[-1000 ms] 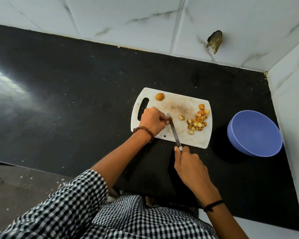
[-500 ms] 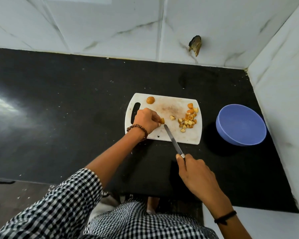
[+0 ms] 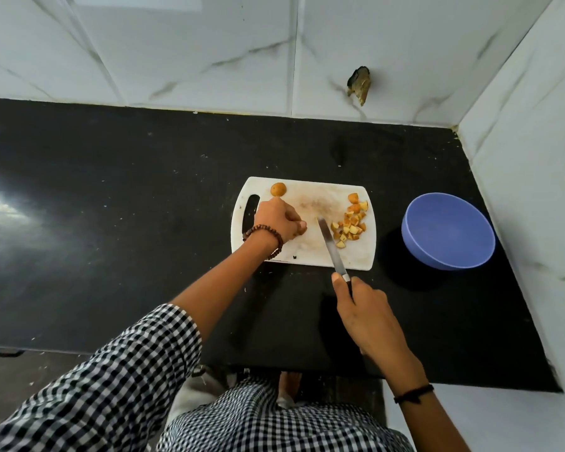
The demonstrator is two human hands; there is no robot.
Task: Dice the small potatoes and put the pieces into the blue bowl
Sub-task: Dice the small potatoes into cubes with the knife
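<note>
A white cutting board [image 3: 356,256] lies on the black counter. One whole small potato [image 3: 278,189] sits at its far left corner. A pile of diced potato pieces [image 3: 351,223] lies on the board's right side. My left hand [image 3: 276,220] rests on the board's left part with fingers curled down over a potato piece that is mostly hidden. My right hand [image 3: 366,314] grips the handle of a knife [image 3: 330,247]; the blade lies across the board's near edge, its tip just left of the pile. The blue bowl [image 3: 447,236] stands to the right of the board with nothing in it.
The black counter [image 3: 128,207] stretches far to the left. White tiled walls close it off at the back and on the right, just behind the bowl. A broken hole [image 3: 359,84] marks the back wall.
The knife has left my left hand's fingertips and swung right toward the pile, and the loose piece now lies with it. My left hand has stayed curled on the board. The camera moved back.
</note>
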